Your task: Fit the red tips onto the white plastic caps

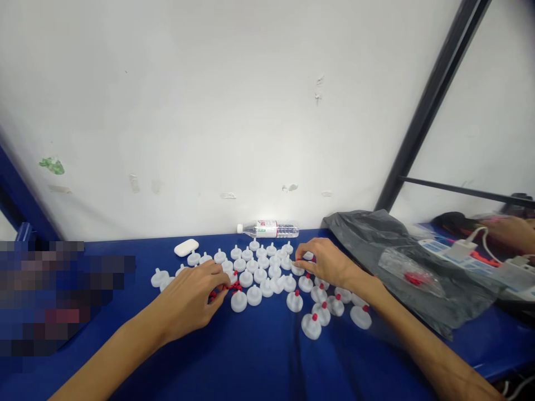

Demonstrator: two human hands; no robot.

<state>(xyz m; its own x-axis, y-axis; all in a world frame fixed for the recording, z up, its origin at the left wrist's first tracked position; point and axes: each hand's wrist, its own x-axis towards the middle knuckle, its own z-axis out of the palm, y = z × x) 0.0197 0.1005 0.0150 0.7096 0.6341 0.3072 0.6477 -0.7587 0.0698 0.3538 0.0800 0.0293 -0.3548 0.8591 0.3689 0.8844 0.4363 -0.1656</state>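
My left hand point(199, 295) is closed, its thumb and forefinger pinching at a little pile of small red caps point(236, 285); the fingers partly hide what they grip. My right hand point(324, 259) pinches a small red cap point(300, 260) at the nozzle of one of the white lids. Several white round lids with upright nozzles point(259, 275) stand grouped between and around both hands. Nearer my right forearm, several more lids carry red caps on their tips, such as a capped lid point(311, 327) at the front.
A clear plastic bottle point(267, 228) lies along the wall, with a white rounded case point(186, 248) to its left. At right, a grey plastic bag point(368, 234) carries a clear packet of red pieces point(412, 273). Beyond are a power strip point(455, 256) and another person's hand point(512, 231).
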